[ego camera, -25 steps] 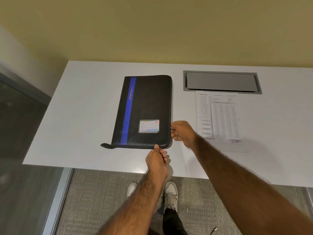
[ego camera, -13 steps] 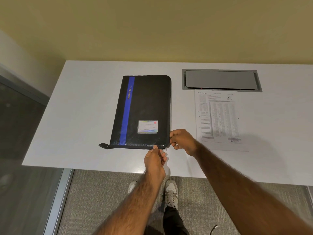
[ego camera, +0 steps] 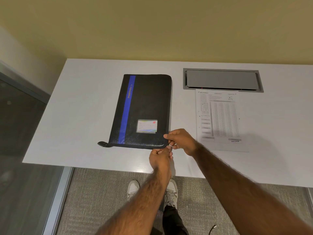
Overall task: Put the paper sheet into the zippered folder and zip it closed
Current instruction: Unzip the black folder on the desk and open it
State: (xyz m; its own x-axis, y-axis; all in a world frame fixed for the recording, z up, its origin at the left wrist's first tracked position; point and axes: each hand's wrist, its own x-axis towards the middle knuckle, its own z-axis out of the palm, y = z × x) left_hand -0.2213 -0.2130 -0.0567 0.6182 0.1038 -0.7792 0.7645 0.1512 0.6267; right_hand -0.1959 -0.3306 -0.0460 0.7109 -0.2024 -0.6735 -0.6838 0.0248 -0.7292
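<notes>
Stretching away beyond both hands, the white table [ego camera: 84, 107] carries the closed black folder [ego camera: 147, 106] just ahead of them and the paper sheet [ego camera: 220, 119] beyond the right wrist, not yet inside. The right hand [ego camera: 182, 140] pinches something small and pale at the folder's near right corner, probably the zip pull, while the left hand [ego camera: 160, 157] pinches the edge beside it. Tugging without that brace could drag the folder or snag the zip at the corner's curve.

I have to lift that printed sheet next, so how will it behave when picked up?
The paper sheet is single and thin, so it will probably flop and bend. It lies flat on the smooth white table, so it may slide rather than lift; dragging it toward the table's edge might help.
</notes>
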